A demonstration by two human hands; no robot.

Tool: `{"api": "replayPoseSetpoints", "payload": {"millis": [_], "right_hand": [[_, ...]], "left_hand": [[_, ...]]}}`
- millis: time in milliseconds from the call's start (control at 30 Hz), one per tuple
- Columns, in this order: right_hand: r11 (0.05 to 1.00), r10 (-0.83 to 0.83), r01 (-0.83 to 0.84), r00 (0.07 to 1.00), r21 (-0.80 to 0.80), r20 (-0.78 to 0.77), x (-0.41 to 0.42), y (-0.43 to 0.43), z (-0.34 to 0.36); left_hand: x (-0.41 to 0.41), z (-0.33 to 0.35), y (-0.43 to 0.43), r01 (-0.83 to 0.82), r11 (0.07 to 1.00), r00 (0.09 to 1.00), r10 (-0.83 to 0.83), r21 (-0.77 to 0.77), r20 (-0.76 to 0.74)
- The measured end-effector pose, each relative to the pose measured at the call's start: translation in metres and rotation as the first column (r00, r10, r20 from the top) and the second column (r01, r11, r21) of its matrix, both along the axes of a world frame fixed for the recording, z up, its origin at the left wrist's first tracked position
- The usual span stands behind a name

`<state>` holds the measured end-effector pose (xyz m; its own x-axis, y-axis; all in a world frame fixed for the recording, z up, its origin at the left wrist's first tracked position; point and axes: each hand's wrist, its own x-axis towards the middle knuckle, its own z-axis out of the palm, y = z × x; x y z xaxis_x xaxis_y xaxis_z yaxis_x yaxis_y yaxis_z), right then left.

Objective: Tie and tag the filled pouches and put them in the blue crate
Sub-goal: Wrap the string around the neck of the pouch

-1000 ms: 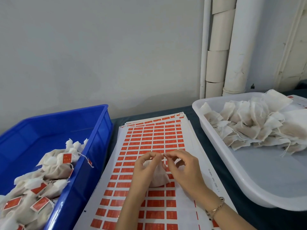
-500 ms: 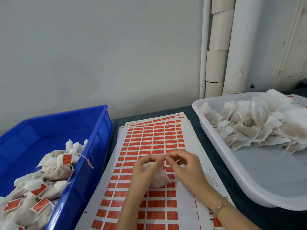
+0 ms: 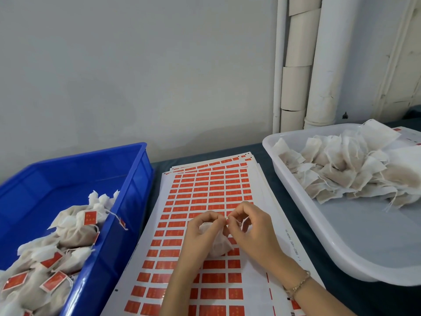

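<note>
A small white filled pouch (image 3: 216, 244) lies between my hands over the sheet of red labels (image 3: 209, 185). My left hand (image 3: 200, 233) curls round the pouch's top, thumb and fingertip pinched. My right hand (image 3: 249, 229) pinches the pouch's string close to the left fingertips. The blue crate (image 3: 136, 176) at the left holds several tied pouches with red tags (image 3: 90, 218). A white tray (image 3: 355, 242) at the right holds a heap of untied pouches (image 3: 346, 172).
The label sheets lie stacked on a dark table (image 3: 268, 153), between crate and tray. White pipes (image 3: 323, 60) run up the wall behind the tray. A grey wall closes the back.
My hands stay over the same spot on the sheet; the fingertips have shifted slightly while working the string. Crate and tray have not moved.
</note>
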<state>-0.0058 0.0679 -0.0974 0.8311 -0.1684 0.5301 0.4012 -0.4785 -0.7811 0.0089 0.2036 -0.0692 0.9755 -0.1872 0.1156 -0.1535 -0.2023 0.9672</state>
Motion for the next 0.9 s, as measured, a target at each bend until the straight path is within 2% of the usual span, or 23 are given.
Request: {"api": "replayPoseSetpoints", "payload": {"millis": [900], "right_hand": [[0.978,-0.195,0.192,0.98,-0.078,-0.039,0.001,-0.0101,0.0004]], "left_hand": [[-0.0037,0.0011,-0.0034,0.026,0.998,0.999,-0.024,-0.049,0.042]]}}
